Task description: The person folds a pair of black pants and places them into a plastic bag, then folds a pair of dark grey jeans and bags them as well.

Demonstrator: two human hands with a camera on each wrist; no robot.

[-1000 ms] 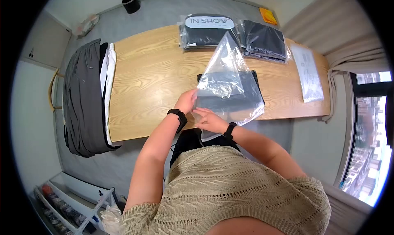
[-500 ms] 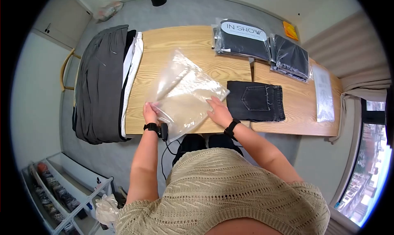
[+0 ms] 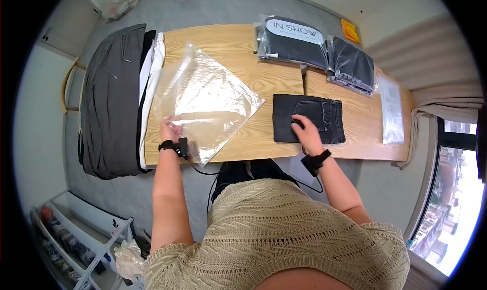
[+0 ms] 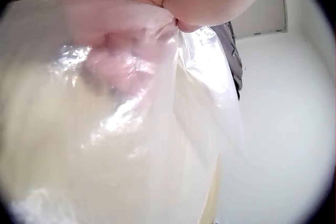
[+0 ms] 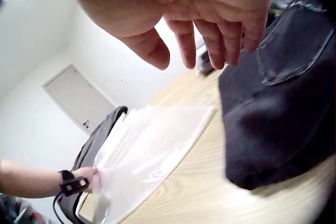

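The long wood table (image 3: pixel 228 41) runs off past what I can see on the right. A big grey pile of clothes (image 3: pixel 109 97) hangs over its left end, and I cannot tell what each piece is. The clear plastic bag (image 3: pixel 210 100) lies flat on the left half of the table. In the left wrist view it fills almost the whole picture, all white and blurry, so that view tells me very little. The folded black jeans (image 3: pixel 329 122) lie on the right half, well apart from the bag, with a back pocket facing up.

At the far edge sit two packed bags of dark clothes. The bigger one (image 3: pixel 291 39) has a white label that says "IN SHOW". There is smaller print under it that I cannot read.

My left hand (image 3: pixel 170 130) holds the near left edge of the bag, and its fingers show pink through the plastic. My right hand (image 3: pixel 306 130) is over the jeans by the pocket, fingers loose and holding nothing. I cannot tell if the tips touch the cloth.

Half a second ago the right hand was pressing on the bag. Now it is off the bag and at the jeans, and the bag lies flatter.
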